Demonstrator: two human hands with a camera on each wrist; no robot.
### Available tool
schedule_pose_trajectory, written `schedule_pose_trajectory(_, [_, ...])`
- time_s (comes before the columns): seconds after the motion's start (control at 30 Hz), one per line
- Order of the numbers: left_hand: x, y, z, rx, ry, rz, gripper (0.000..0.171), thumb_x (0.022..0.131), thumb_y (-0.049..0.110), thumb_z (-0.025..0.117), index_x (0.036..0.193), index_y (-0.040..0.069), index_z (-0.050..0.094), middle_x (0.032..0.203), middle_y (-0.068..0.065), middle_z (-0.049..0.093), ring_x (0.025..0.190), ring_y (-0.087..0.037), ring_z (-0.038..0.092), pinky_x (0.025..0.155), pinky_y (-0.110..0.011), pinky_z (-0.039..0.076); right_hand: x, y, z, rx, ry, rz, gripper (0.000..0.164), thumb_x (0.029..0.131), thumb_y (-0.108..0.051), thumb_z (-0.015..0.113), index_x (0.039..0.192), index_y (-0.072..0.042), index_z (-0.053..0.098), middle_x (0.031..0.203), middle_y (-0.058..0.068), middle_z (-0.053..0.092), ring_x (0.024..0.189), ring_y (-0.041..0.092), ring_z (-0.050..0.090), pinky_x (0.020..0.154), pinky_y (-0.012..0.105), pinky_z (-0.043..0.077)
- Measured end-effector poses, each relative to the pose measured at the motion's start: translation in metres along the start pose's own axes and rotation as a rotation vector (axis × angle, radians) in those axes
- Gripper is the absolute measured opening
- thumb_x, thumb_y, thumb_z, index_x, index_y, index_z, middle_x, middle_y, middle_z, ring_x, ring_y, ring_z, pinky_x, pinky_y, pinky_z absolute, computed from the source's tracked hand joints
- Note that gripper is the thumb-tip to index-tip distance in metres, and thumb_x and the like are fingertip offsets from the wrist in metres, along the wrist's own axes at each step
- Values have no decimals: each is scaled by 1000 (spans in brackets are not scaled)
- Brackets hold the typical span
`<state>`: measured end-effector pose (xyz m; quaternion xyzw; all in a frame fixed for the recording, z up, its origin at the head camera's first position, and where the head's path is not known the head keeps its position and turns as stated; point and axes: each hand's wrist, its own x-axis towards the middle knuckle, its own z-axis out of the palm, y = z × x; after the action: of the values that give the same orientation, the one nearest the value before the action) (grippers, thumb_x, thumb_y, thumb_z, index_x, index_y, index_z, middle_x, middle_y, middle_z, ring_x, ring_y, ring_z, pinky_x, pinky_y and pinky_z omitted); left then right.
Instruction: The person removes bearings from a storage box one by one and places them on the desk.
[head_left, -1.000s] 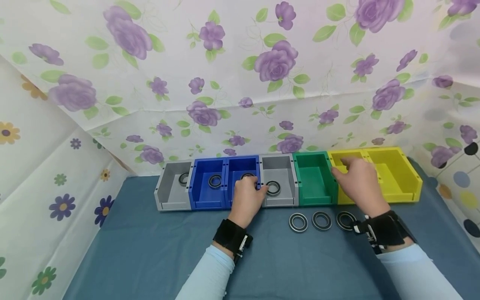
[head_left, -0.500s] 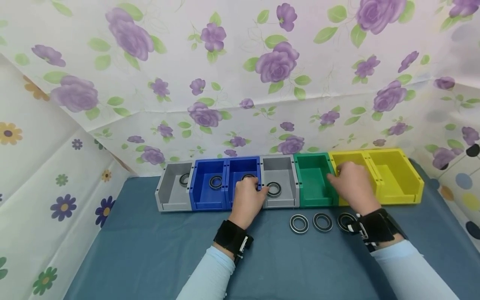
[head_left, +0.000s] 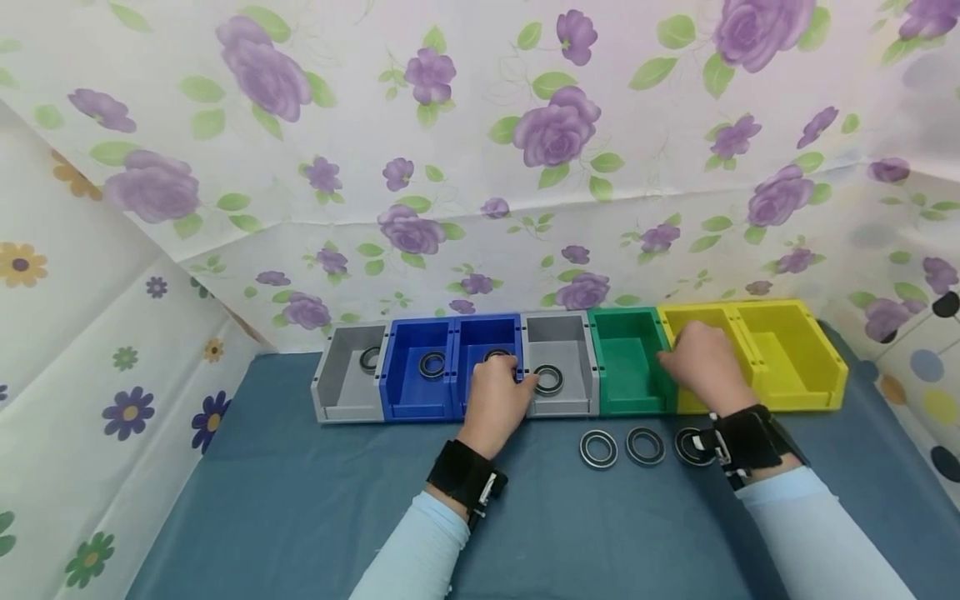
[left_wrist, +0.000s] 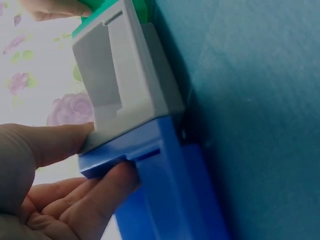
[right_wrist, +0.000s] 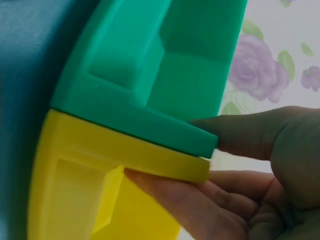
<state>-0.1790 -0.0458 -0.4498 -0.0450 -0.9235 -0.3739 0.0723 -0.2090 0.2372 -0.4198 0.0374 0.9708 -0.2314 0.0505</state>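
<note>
A row of open plastic bins stands side by side in the head view. My left hand (head_left: 495, 396) pinches the adjoining walls of the second blue bin (left_wrist: 172, 175) and the right-hand grey bin (left_wrist: 142, 75), thumb inside the grey one, fingers inside the blue one. My right hand (head_left: 705, 367) pinches where the green bin (right_wrist: 130, 115) meets the first yellow bin (right_wrist: 120, 145); its thumb is on the green side, its fingers on the yellow. A ring bearing (head_left: 538, 380) lies in the right-hand grey bin, and another bearing (head_left: 489, 357) in the second blue bin is partly hidden.
The left grey bin (head_left: 348, 412) and first blue bin (head_left: 416, 410) each hold one bearing. At the right end is another yellow bin (head_left: 787, 350). Three bearings (head_left: 585, 450) lie in front on the blue cloth (head_left: 300, 500). Flowered sheeting (head_left: 480, 250) rises behind.
My right hand has moved left from over the first yellow bin and closed its fingers on the wall beside the green bin. My left hand keeps its place.
</note>
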Motion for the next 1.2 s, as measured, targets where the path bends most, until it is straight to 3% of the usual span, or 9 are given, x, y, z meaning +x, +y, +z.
schedule_pose_trajectory(0.1, [0, 3, -1, 50, -12, 10, 21, 87, 27, 66, 81, 8, 61, 68, -1, 48, 48, -9, 45, 40, -24, 36, 2, 0, -3, 3, -18, 12, 29, 84, -20, 60, 62, -5, 48, 53, 4, 42, 48, 20, 45, 46, 30, 38])
schedule_pose_trajectory(0.2, [-1, 7, -2, 124, 8, 32, 32, 86, 25, 67, 105, 0, 61, 78, -7, 56, 57, -13, 54, 46, -25, 42, 3, -2, -5, 18, -46, 15, 24, 83, -17, 58, 65, -4, 50, 56, 6, 46, 50, 21, 49, 48, 31, 42])
schedule_pose_trajectory(0.3, [-2, 13, -3, 194, 45, 64, 65, 83, 24, 70, 137, 1, 41, 111, -17, 58, 90, -23, 61, 66, -31, 50, 3, -5, -5, 17, -68, 22, 22, 83, -16, 57, 66, -3, 52, 58, 7, 48, 51, 22, 51, 48, 31, 43])
schedule_pose_trajectory(0.4, [-2, 22, -2, 251, 63, 125, 77, 82, 24, 71, 145, 8, 30, 137, -20, 41, 122, -31, 43, 86, -41, 45, 4, -8, -5, -8, -61, 20, 20, 82, -15, 56, 66, -4, 51, 58, 7, 46, 50, 22, 49, 47, 31, 42])
schedule_pose_trajectory(0.53, [2, 33, 5, 340, 31, 226, 72, 84, 26, 69, 144, 10, 33, 143, -20, 33, 133, -32, 25, 92, -41, 40, 4, -9, -6, -26, -47, 21, 17, 82, -13, 56, 68, -3, 51, 60, 8, 45, 50, 22, 47, 45, 30, 40])
schedule_pose_trajectory(0.8, [6, 46, 26, 591, -87, 368, 57, 88, 23, 62, 139, 5, 41, 139, -19, 37, 133, -35, 24, 106, -37, 19, 5, -9, -5, -29, -55, 23, 17, 81, -12, 57, 69, -3, 52, 61, 9, 45, 51, 22, 47, 46, 29, 40])
schedule_pose_trajectory(0.93, [8, 49, 34, 682, -124, 434, 46, 86, 17, 61, 130, 5, 51, 131, -20, 46, 128, -34, 33, 105, -39, 21, 5, -10, -4, -29, -61, 42, 15, 82, -12, 57, 72, -2, 54, 63, 10, 47, 53, 23, 48, 47, 30, 40])
schedule_pose_trajectory(1.07, [13, 46, 41, 810, -119, 516, 27, 84, 16, 59, 110, 10, 64, 107, -13, 60, 111, -28, 50, 104, -42, 25, 6, -10, -4, -38, -57, 42, 15, 82, -13, 58, 74, -1, 54, 64, 11, 47, 54, 23, 48, 47, 30, 40])
schedule_pose_trajectory(1.2, [19, 47, 45, 868, -148, 519, 15, 85, 13, 56, 93, 16, 69, 88, -7, 62, 91, -23, 55, 91, -41, 39, 7, -9, -4, -37, -46, 44, 14, 81, -12, 58, 74, -1, 54, 64, 11, 47, 54, 23, 48, 47, 31, 40])
